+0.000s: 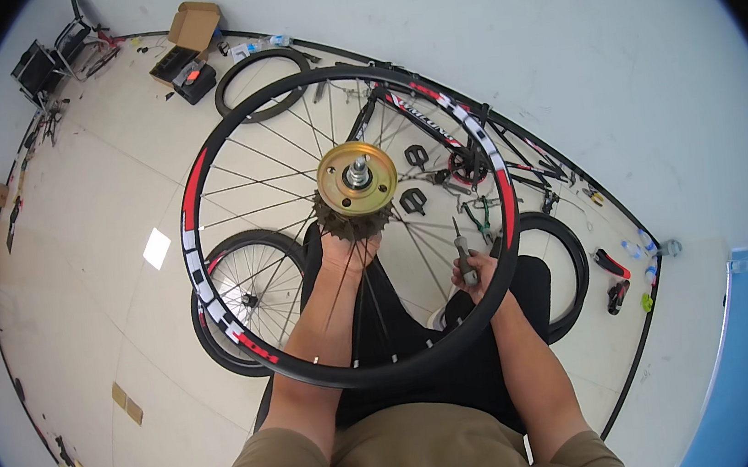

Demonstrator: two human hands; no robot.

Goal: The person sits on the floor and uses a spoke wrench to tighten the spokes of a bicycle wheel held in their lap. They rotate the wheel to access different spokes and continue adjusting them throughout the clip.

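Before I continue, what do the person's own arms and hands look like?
The left hand and right hand are ungloved. Both forearms are uncovered; the left sleeve and right sleeve are short, olive-brown fabric. No watch or band shows.

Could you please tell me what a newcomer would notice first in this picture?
Probably first the large bicycle wheel with red and white markings, held up before the person by the left hand. At its centre, a gold-coloured disc stands out above dark sprockets. Next comes the grey-handled screwdriver in the right hand, lower and to the right.
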